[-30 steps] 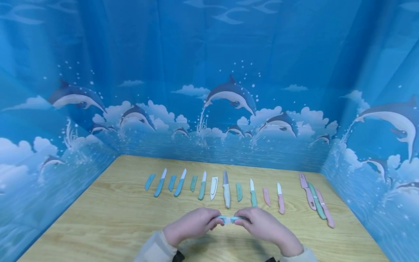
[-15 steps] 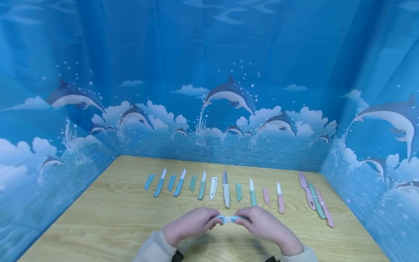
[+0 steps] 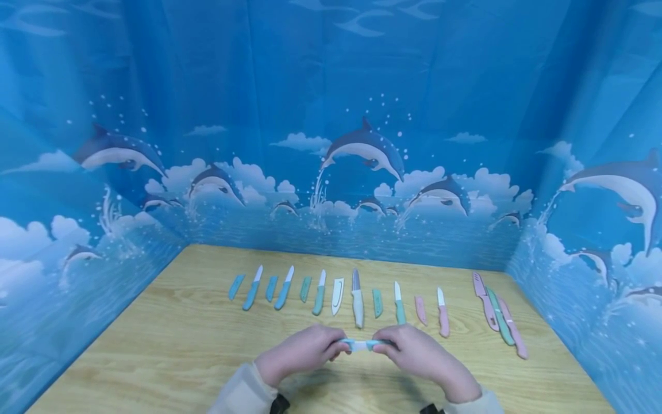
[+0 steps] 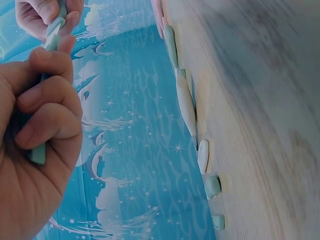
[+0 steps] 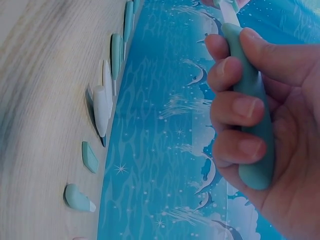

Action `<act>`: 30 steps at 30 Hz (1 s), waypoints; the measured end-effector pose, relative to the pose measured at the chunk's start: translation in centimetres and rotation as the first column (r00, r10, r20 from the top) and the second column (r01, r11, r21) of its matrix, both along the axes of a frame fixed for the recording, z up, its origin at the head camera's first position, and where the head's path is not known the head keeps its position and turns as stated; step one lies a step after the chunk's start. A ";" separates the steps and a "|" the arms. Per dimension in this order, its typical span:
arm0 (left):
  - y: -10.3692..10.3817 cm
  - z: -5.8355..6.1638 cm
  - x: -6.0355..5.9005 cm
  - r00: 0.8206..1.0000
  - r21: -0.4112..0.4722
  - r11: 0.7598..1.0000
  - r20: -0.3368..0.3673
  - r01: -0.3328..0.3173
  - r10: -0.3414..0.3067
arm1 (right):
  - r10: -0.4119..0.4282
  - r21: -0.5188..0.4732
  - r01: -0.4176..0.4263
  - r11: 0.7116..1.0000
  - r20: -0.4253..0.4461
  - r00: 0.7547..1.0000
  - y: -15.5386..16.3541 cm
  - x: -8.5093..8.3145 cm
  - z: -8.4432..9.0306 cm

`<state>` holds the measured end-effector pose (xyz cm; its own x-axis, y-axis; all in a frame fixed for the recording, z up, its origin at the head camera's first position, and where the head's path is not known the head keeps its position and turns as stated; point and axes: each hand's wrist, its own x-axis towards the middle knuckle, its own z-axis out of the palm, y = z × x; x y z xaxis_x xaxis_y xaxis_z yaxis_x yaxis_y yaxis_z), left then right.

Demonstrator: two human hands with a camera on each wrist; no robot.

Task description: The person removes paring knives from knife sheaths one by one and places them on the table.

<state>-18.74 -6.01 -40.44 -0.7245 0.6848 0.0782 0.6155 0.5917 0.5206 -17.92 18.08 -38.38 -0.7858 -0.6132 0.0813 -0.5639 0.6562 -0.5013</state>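
Note:
In the head view my left hand and right hand meet above the table's front middle. My right fingers curl around the teal handle of a paring knife. With curled fingers my left hand grips a light teal knife sheath. A short stretch of white blade shows between sheath and handle; its tip is hidden, seemingly inside the sheath. Beyond the hands lie a green-handled knife with white blade and a white-handled knife with grey blade.
A row on the wooden table holds blue knives, sheaths, a white sheath and a pink knife. Sheathed pink and green knives lie together at right. A dolphin-print curtain encloses the back and sides.
My hands have drawn very slightly apart, and a little more white blade shows between sheath and handle. The knives and sheaths on the table have not moved.

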 end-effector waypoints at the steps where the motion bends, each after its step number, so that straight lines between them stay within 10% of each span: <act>1: 0.0 0.0 0.0 1.000 0.000 1.000 -0.002 0.001 -0.001 | 0.000 0.001 0.000 1.000 0.000 1.000 0.0 0.0 0.0; 30: -0.2 -0.1 -0.2 1.000 0.018 1.000 0.004 0.018 -0.018 | -0.015 -0.001 0.015 1.000 0.054 0.998 0.4 -0.1 0.2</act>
